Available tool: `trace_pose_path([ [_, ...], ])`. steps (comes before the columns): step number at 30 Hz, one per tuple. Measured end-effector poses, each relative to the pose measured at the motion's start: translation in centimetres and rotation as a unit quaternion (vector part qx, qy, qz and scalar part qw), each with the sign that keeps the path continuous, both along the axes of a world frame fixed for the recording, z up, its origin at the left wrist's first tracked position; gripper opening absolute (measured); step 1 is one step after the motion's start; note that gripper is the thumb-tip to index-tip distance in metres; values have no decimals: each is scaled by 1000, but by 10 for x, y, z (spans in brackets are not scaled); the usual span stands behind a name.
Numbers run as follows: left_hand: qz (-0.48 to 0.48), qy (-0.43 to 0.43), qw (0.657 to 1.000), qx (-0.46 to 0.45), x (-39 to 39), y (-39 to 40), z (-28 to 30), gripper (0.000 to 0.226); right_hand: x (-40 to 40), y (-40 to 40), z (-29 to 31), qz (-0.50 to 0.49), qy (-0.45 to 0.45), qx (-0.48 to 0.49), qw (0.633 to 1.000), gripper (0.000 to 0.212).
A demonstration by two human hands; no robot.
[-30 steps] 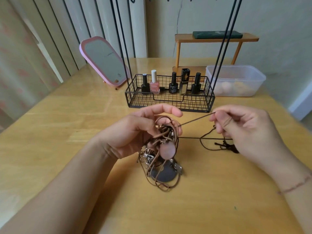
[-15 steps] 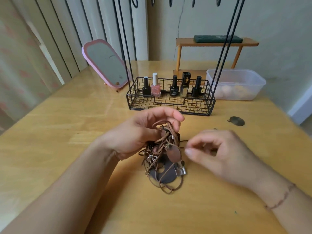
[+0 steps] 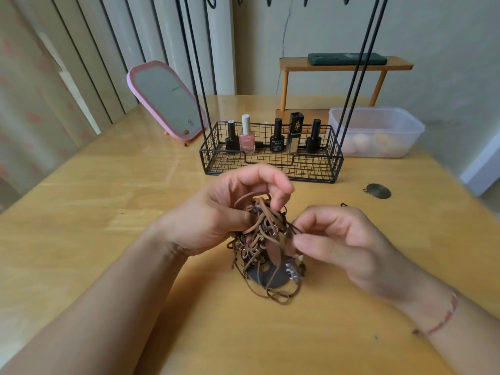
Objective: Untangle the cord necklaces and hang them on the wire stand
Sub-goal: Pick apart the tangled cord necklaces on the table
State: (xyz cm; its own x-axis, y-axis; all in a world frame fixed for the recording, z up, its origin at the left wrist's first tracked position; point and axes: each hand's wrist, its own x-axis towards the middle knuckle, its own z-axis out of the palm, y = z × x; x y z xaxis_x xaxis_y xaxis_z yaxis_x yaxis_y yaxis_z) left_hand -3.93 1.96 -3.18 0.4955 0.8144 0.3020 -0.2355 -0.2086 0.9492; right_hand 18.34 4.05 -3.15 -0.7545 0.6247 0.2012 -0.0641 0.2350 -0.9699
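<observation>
A tangle of brown cord necklaces (image 3: 263,244) with metal clasps and flat pendants hangs over the wooden table, its lowest loops touching the top. My left hand (image 3: 216,212) grips the top of the tangle, fingers curled round the cords. My right hand (image 3: 341,239) pinches a dark cord at the tangle's right side. The black wire stand (image 3: 270,163) sits behind, a basket base with tall rods rising out of frame to hooks (image 3: 270,0) at the top edge. A round dark pendant (image 3: 378,190) lies on the table to the right.
Several nail polish bottles (image 3: 276,136) stand in the stand's basket. A pink-framed mirror (image 3: 165,101) leans at the back left. A clear plastic box (image 3: 376,131) sits at the back right, and a small orange shelf (image 3: 343,66) stands behind it.
My right hand let go of the cord it had drawn out to the right, came back left to the tangle and now pinches a cord there. A round pendant lies on the table.
</observation>
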Motion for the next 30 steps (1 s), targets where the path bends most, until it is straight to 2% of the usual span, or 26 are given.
trace_pose_path([
  [7,-36,-13,999,5,-1,-2,1,69,2,3,3,-50,33,-39,997,15],
  [11,-26,-29,999,3,2,-2,2,64,8,9,6,4,70,-81,994,30],
  [14,-12,-25,1000,6,3,-2,2,63,13,9,8,19,40,-109,993,35],
  [19,-5,-19,1000,22,2,-2,2,64,18,8,16,-113,-90,47,988,30],
  [22,-23,-29,999,31,2,-1,3,51,21,9,19,-156,-37,60,985,29],
  [27,-27,-57,998,-12,-2,-3,10,38,33,12,22,-115,121,31,985,37],
  [30,-11,-41,999,-24,-1,-3,12,33,33,12,24,-101,165,25,981,32],
])
